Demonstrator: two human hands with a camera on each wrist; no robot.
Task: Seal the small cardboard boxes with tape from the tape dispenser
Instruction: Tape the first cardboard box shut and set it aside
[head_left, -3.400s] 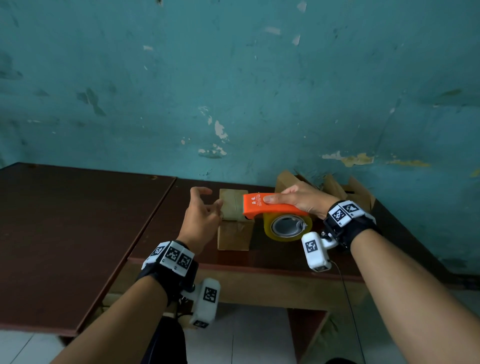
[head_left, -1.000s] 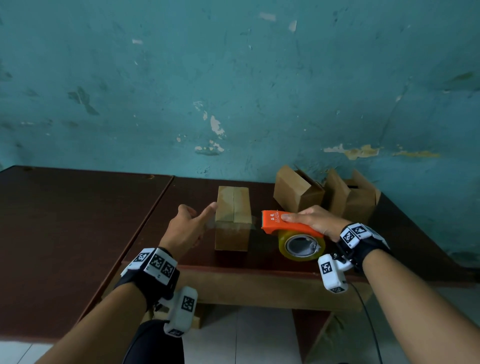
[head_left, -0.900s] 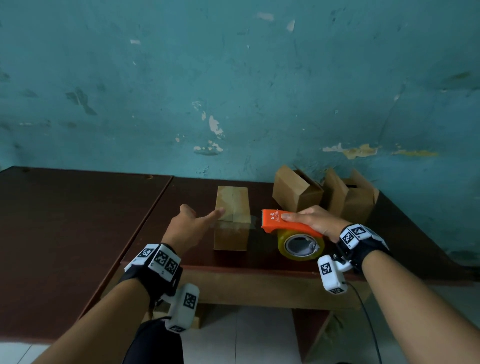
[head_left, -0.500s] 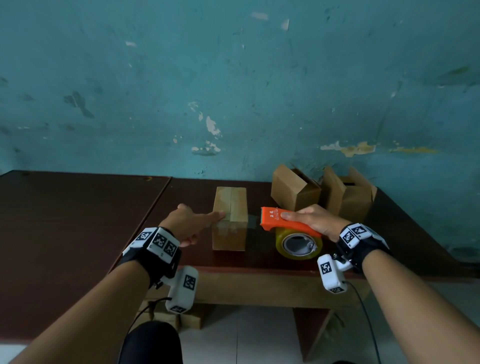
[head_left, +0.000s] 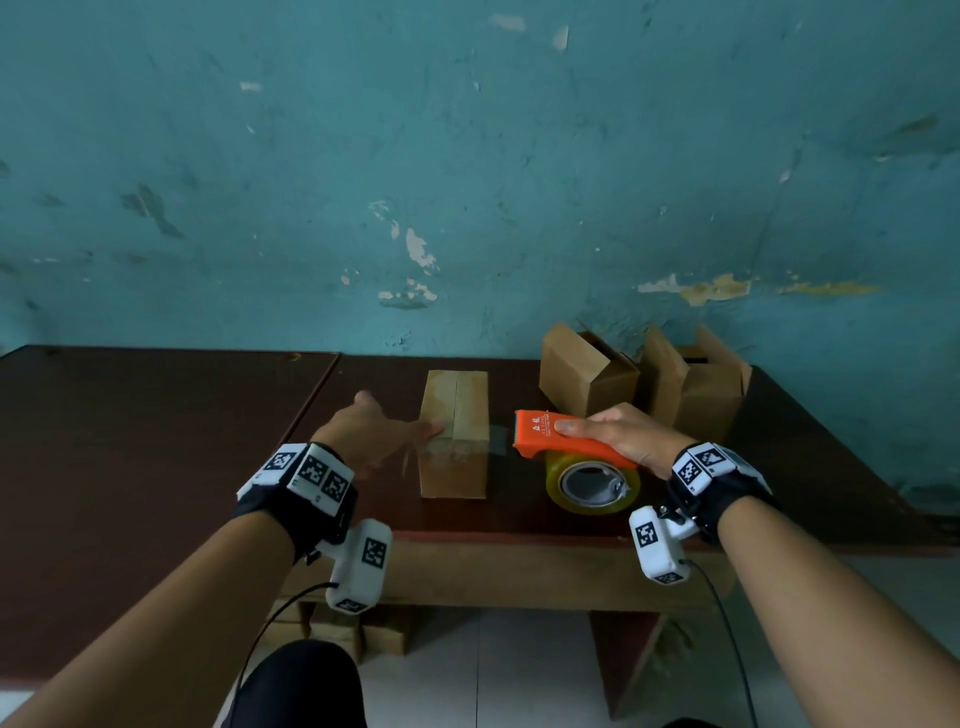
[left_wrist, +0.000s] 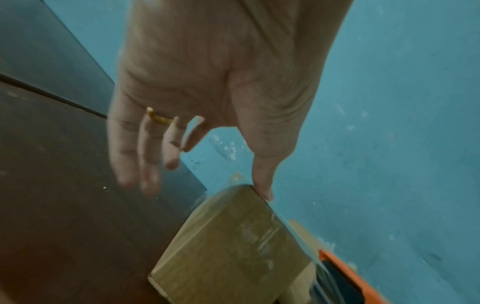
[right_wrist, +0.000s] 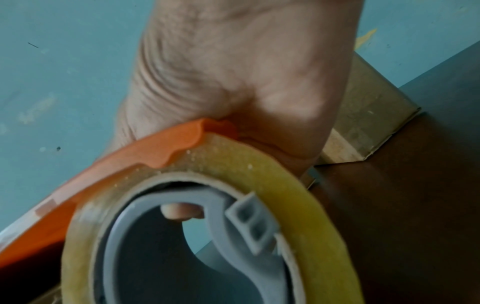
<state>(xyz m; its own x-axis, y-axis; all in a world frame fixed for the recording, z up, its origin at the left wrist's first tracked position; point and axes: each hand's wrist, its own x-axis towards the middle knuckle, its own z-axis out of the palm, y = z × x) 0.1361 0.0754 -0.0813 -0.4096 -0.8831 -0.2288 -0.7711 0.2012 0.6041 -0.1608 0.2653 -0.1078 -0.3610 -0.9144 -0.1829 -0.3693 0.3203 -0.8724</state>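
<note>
A closed small cardboard box (head_left: 454, 431) stands on the brown table (head_left: 156, 441), with clear tape across its near top and front. My left hand (head_left: 400, 434) is spread at the box's left side. Its thumb (left_wrist: 262, 181) touches the box's (left_wrist: 233, 242) top left edge and the other fingers hang straight above the table. Just right of the box, my right hand (head_left: 608, 431) grips the orange tape dispenser (head_left: 550, 441) from above. Its yellowish tape roll (head_left: 592, 483) rests near the table's front edge. A clear strip of tape runs from the box to the dispenser (left_wrist: 342, 275).
Two more small cardboard boxes (head_left: 587, 374) (head_left: 696, 387) with raised flaps stand behind the dispenser against the teal wall. The one nearer the hand (right_wrist: 363, 115) is close behind it. A second table top (head_left: 130, 415) joins on the left. Floor tiles lie below the front edge.
The dispenser has come off the box top to its right, trailing tape. My left hand has sunk and flattened, its thumb now resting on the box's left top edge.
</note>
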